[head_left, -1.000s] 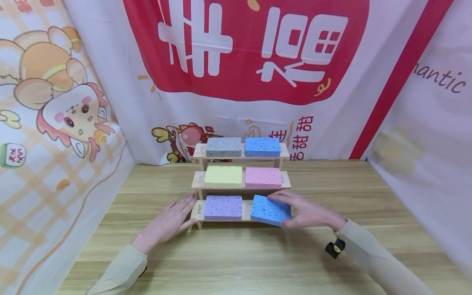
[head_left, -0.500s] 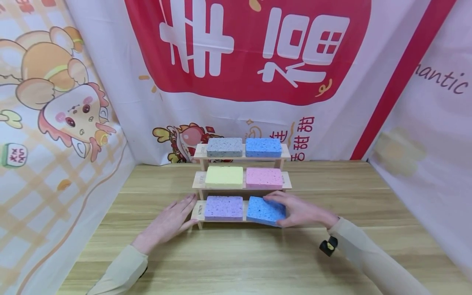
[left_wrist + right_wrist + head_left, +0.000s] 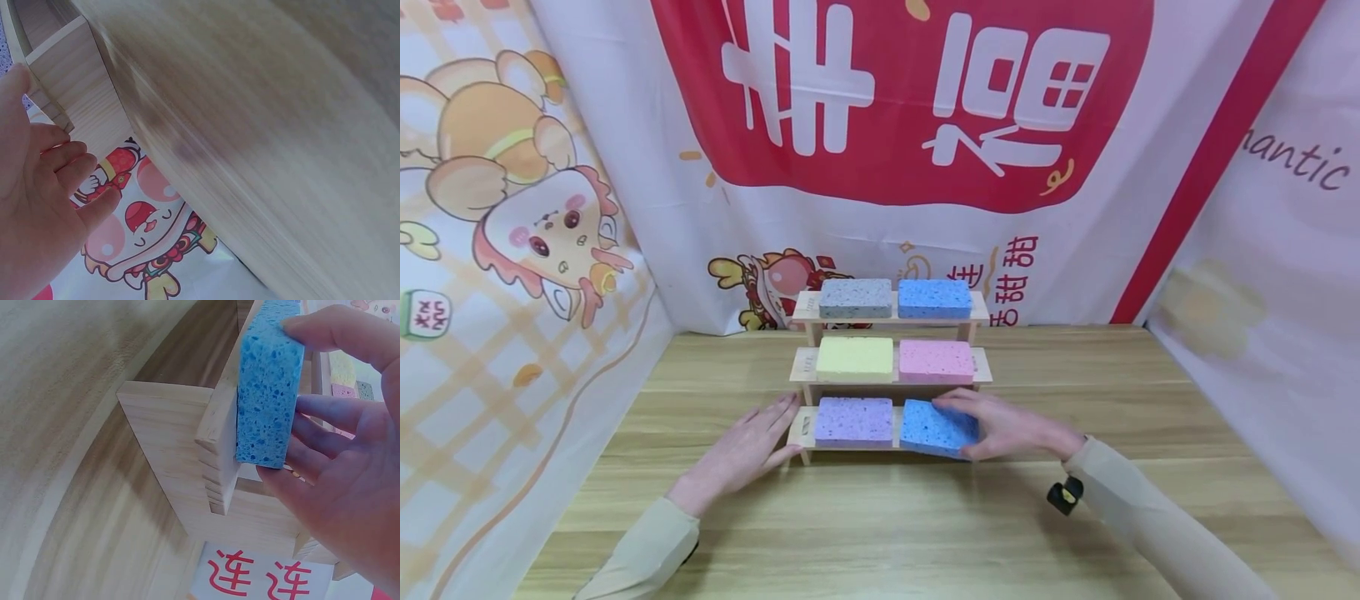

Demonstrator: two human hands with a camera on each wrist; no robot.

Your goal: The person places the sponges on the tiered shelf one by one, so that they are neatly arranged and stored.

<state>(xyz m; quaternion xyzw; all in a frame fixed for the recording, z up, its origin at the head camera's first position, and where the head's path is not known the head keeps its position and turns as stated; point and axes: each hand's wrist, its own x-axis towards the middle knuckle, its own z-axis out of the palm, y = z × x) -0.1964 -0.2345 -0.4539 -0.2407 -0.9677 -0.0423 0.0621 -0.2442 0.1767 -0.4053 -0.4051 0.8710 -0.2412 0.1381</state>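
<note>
A blue sponge (image 3: 934,429) sits slightly turned on the right half of the bottom step of a wooden tiered rack (image 3: 805,427). My right hand (image 3: 1007,423) grips it at its right side, thumb on the near edge and fingers along the far edge. In the right wrist view the sponge (image 3: 267,394) lies against the board near its end. My left hand (image 3: 741,450) touches the left end of the bottom step with extended fingers, and the left wrist view shows the hand (image 3: 37,181) at the board's end. A purple sponge (image 3: 854,420) lies left of the blue one.
On the middle step are a yellow sponge (image 3: 854,358) and a pink sponge (image 3: 936,360). The top step bears a grey sponge (image 3: 856,298) and another blue sponge (image 3: 934,297). Printed cloth (image 3: 880,242) hangs behind and beside the wooden table (image 3: 880,525).
My right hand has slid the lower blue sponge left along the bottom step, toward the purple one, mostly in the first half second. The left hand has stayed in place.
</note>
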